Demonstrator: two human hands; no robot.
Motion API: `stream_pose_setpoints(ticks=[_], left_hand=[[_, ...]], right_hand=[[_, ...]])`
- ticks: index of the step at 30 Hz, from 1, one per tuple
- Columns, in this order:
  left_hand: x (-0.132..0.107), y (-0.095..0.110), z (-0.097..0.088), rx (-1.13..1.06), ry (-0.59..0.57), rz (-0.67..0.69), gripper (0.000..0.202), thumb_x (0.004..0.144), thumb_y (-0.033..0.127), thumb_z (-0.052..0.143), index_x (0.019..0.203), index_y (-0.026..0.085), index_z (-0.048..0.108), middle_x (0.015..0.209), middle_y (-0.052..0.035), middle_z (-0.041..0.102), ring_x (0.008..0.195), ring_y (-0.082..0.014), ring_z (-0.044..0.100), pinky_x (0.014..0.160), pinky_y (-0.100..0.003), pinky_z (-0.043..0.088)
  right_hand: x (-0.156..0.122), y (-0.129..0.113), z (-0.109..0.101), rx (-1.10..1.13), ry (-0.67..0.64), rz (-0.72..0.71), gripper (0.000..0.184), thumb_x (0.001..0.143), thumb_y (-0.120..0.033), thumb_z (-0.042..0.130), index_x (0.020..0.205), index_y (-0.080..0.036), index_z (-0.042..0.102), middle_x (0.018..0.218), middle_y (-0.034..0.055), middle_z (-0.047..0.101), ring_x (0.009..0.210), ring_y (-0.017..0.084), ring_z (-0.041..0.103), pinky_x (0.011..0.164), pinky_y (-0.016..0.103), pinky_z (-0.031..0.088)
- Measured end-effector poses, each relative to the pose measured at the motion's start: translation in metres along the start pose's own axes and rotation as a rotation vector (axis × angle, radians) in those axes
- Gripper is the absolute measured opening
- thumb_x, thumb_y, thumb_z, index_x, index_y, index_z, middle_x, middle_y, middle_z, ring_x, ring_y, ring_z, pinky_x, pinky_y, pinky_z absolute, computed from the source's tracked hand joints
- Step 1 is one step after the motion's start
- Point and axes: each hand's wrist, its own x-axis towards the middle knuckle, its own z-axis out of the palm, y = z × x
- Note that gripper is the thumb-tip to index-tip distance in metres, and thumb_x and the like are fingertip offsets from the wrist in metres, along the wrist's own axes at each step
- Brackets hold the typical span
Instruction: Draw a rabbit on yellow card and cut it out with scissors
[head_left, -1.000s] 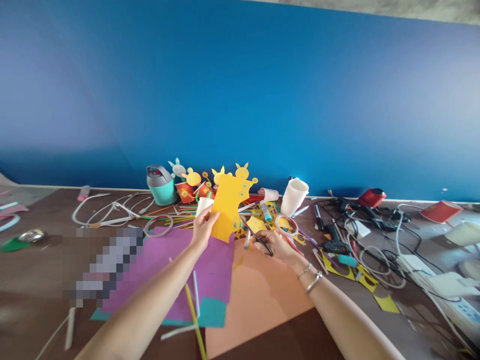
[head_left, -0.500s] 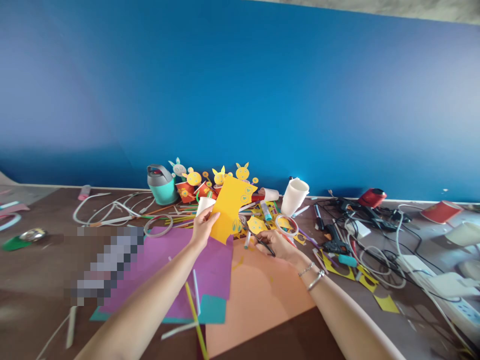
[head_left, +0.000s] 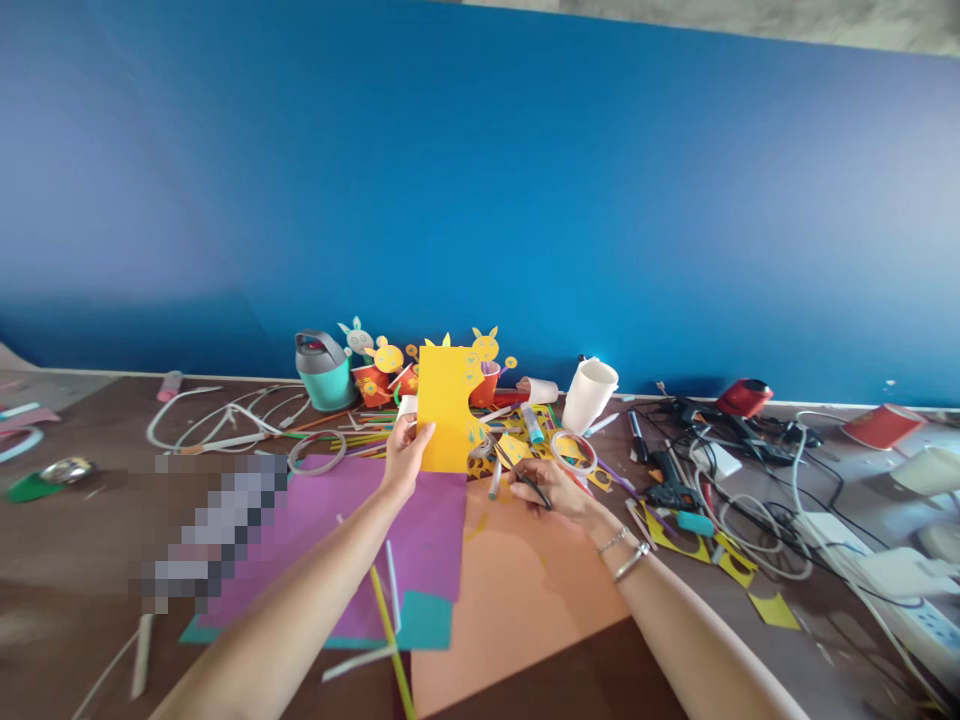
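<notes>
My left hand pinches the lower left edge of a yellow paper sheet, held upright above the table. A curved bite is cut from the sheet's right side, and small drawn shapes line that edge. In my right hand is a pair of scissors with dark handles, its blades pointing up and left toward the sheet. A small yellow paper cutout shows at my right fingertips beside the blades; whether the fingers grip it I cannot tell.
Purple paper and orange paper lie beneath my hands. Behind stand decorated red cups, a teal container and a white cup. Tape rolls, a glue gun, cables and a power strip are around.
My left hand has turned the yellow sheet from a slant to nearly upright, its right edge swinging left, away from the scissors. The small cutout has tilted. My right hand has barely moved.
</notes>
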Motion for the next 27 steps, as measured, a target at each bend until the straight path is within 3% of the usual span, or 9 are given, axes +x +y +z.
stream_pose_setpoints(ticks=[18,27], left_hand=[[-0.005,0.0012,0.0048,0.016,-0.058,-0.044,0.041,0.063,0.043,0.079,0.088,0.02,0.056,0.072,0.0016,0.069,0.063,-0.0152,0.065,0.061,-0.026,0.051],[-0.0075,0.0028,0.0058,0.027,-0.077,-0.079,0.041,0.062,0.042,0.08,0.088,0.02,0.057,0.077,-0.0003,0.072,0.066,-0.017,0.067,0.063,-0.028,0.052]], right_hand=[[0.0021,0.0032,0.004,-0.082,-0.012,-0.008,0.039,0.07,-0.047,0.073,0.086,-0.014,0.061,0.063,-0.0032,0.053,0.043,0.005,0.045,0.04,0.019,0.038],[0.0016,0.0022,0.0055,-0.094,-0.003,0.006,0.034,0.072,-0.045,0.071,0.085,-0.015,0.062,0.058,-0.0051,0.049,0.043,0.006,0.043,0.04,0.019,0.037]])
